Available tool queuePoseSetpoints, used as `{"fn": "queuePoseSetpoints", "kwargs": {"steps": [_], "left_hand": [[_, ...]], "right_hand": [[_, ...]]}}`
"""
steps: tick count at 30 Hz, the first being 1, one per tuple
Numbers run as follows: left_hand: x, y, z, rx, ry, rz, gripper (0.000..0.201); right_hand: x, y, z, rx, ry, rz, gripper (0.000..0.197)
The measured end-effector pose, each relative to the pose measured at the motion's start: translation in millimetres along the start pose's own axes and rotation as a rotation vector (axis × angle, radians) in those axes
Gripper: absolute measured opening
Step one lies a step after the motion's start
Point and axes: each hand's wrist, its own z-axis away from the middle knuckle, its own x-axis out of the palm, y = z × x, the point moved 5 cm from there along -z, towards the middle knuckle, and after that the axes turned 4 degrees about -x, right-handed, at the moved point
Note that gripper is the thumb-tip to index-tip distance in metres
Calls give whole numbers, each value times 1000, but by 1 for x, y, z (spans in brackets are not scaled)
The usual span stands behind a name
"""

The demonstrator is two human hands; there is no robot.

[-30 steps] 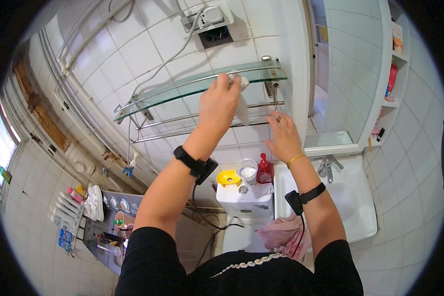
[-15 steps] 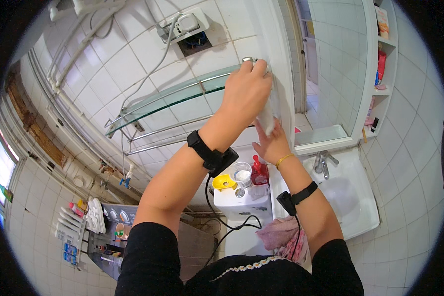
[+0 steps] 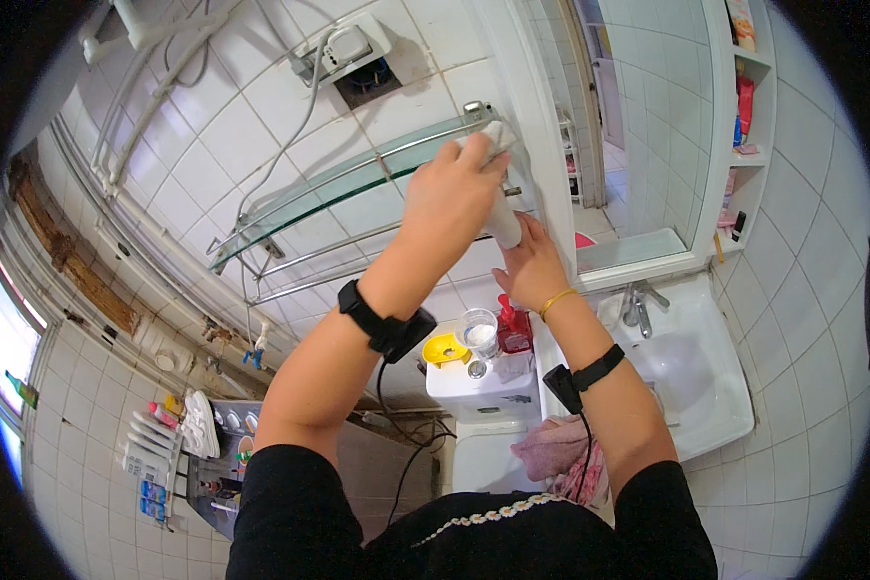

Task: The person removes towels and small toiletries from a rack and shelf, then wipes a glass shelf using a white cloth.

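Note:
My left hand is closed on a white cloth at the right end of a glass shelf with metal rails. The cloth's top shows above my fingers, and its lower part hangs below them. Just under it, my right hand is raised with the thumb apart from the fingers. Its fingertips are close to the cloth's lower end; whether they touch it I cannot tell.
Below stands a white toilet tank with a yellow soap dish, a clear cup and a red pump bottle. A sink and mirror are at right. An outlet is above the shelf.
My left hand has moved slightly left and down with the cloth, uncovering the shelf's end bracket. The right hand stays near the cloth's lower end, its fingers closer together.

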Motion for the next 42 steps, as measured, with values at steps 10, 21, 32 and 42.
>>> {"fn": "queuePoseSetpoints", "kwargs": {"steps": [10, 21, 32, 42], "left_hand": [[18, -13, -11, -23, 69, 8, 65], [-25, -140, 115, -154, 41, -111, 72], [-64, -224, 188, -414, 82, -109, 55], [-82, -285, 228, -514, 79, -102, 44]], "right_hand": [[15, -9, -4, -40, 84, -44, 72], [6, -56, -30, 45, -14, -94, 85], [2, -118, -46, 54, -6, -109, 87], [11, -178, -61, 89, -48, -106, 86]]}}
